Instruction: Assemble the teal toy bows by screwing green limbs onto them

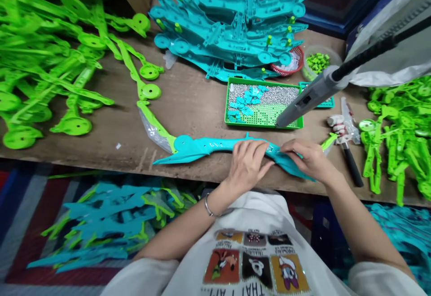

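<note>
We see a brown workbench (193, 103) whose left side bears a tangled heap of green limbs (47, 76); a snagged piece could drag its neighbours down toward the work. At the rear stands a stack of turquoise shells (202, 28), layered unevenly, so that a knock might shift it. Along the bench's front lies the turquoise bow-shaped body (224, 143), under both hands; pressed off-centre, it could rock or creep over the near edge. We note a grey suspended tool (303, 98), its tip at the perforated green tray (262, 125); were it to swing, it could upset the contents. The left hand (247, 159) lies across the body, fingers side by side above, thumb toward the near edge; a loose hold there would let the piece turn. The right hand (305, 154) bends thumb and forefinger together at the body's right part; whether they pinch a small piece or merely press, we cannot tell. A green limb (156, 123) projects from the left end and could work loose if levered. Turquoise tabs (251, 94) lie among tiny metal fasteners (283, 93), where mixing invites a wrong pick.
</note>
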A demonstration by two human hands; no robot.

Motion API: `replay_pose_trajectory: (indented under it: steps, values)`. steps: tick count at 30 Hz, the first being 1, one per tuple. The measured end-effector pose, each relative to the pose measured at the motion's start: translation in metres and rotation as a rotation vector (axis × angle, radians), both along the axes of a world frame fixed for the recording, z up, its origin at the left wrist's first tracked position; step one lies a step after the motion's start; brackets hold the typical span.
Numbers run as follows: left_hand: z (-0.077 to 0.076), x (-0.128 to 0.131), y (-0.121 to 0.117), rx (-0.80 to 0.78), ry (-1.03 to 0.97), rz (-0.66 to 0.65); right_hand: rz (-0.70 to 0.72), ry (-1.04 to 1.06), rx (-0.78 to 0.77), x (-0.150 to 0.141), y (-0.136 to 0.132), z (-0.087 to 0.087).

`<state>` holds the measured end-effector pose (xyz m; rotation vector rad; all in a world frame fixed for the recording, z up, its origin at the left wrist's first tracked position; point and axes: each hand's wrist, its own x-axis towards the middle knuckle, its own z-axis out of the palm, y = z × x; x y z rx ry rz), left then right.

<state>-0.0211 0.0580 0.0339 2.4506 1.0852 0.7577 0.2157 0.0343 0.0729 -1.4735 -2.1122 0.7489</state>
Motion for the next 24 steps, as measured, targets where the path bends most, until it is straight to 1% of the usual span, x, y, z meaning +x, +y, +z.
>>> replay_pose_trajectory:
  steps: [4, 9, 13, 16, 18, 20, 22, 24]
  values:
    - [-0.001, -0.012, 0.01, -0.029, 0.069, 0.032, 0.141, -0.103, -0.042, 0.007, 0.016, 0.001]
    - [-0.006, -0.022, 0.017, -0.1, 0.106, -0.025, 0.253, -0.198, -0.053, 0.005, 0.025, 0.003]
    - [-0.012, -0.024, 0.02, -0.085, 0.091, -0.044, 0.316, -0.259, -0.03, 0.002, 0.029, 0.004]
    - [-0.016, -0.022, 0.02, -0.076, 0.07, -0.033, 0.327, -0.334, 0.001, 0.0, 0.029, 0.003]
    - [-0.018, -0.021, 0.02, -0.069, 0.064, -0.023, 0.321, -0.353, 0.028, -0.001, 0.028, -0.002]
    - [-0.017, -0.022, 0.02, -0.063, 0.068, -0.019, 0.315, -0.324, 0.045, 0.0, 0.027, -0.008]
    - [-0.015, -0.025, 0.02, -0.06, 0.089, -0.045, 0.302, -0.259, 0.055, 0.002, 0.024, -0.013]
    - [-0.011, -0.031, 0.021, -0.058, 0.138, -0.078, 0.255, -0.19, 0.068, 0.007, 0.018, -0.014]
